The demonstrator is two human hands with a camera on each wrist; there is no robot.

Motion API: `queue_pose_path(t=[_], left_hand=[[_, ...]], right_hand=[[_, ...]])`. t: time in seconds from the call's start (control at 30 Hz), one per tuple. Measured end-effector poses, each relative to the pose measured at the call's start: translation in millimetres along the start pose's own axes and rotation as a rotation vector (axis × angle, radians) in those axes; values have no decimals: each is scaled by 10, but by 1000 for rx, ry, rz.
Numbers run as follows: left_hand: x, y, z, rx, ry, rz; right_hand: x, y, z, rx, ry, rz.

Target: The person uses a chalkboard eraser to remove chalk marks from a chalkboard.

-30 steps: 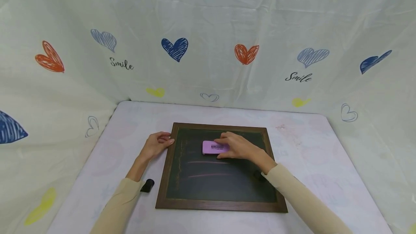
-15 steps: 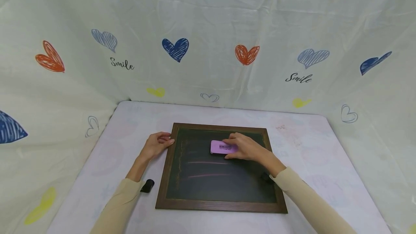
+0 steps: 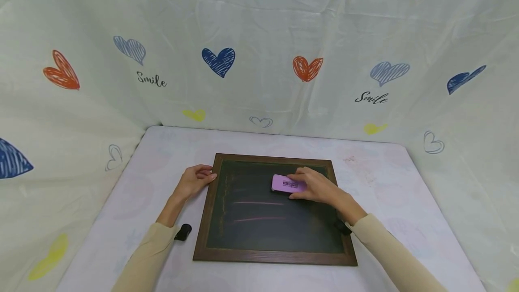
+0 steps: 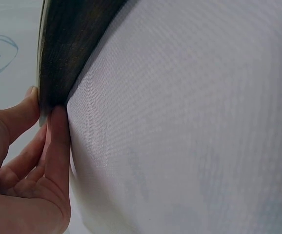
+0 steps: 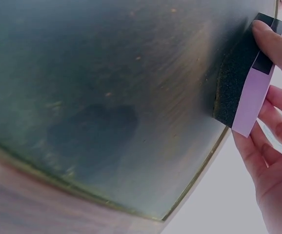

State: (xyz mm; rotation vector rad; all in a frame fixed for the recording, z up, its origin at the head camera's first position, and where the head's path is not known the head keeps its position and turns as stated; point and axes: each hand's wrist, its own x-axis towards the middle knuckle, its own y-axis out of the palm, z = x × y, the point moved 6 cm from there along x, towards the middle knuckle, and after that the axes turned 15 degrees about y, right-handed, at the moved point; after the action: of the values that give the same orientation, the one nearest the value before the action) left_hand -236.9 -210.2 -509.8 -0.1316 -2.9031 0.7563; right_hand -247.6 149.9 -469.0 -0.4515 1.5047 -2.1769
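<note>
A wood-framed chalkboard [image 3: 275,233] lies on the table with two pink chalk lines on its left half. In the head view my right hand [image 3: 318,186] grips a purple board eraser [image 3: 285,183] at the upper right of the board. The right wrist view shows the eraser's dark felt [image 5: 236,73] against the board, with the thumb on one side and the fingers on the other. My left hand [image 3: 194,182] is at the upper left of the frame. Seen from the left wrist, thumb and fingers pinch the frame's edge [image 4: 65,53].
The white table [image 3: 186,143] is backed by a pale sheet [image 3: 259,26] printed with hearts and "Smile". A black wrist device [image 3: 183,232] shows by the left sleeve, another [image 3: 343,226] by the right sleeve over the frame's right side.
The right hand has slid the eraser to the right along the upper part of the chalkboard. My left hand has stayed on the frame, and the two pink lines look the same.
</note>
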Motion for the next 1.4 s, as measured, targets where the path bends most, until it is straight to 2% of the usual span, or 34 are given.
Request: queue_pose_path(t=[0.33,0.57,0.77,1.03,1.17,1.4], left_hand=[[-14,-10,-26,17,8,-5],[8,-13,-63,-1,33,-2],[11,-10,-28,7,13,-2],[10,-17,-26,11,17,-6],[10,-22,-16,19,-4,-2],[2,1,-38,12,-4,1]], right_hand=[[-60,-4,-110,36,28,-5],[-204,-93,-211,52,41,-34],[-333,-135,-208,61,34,-25],[-460,-114,-177,70,-8,-7],[-508,-58,-161,69,-28,9],[-552,-35,-82,-17,-105,-58]])
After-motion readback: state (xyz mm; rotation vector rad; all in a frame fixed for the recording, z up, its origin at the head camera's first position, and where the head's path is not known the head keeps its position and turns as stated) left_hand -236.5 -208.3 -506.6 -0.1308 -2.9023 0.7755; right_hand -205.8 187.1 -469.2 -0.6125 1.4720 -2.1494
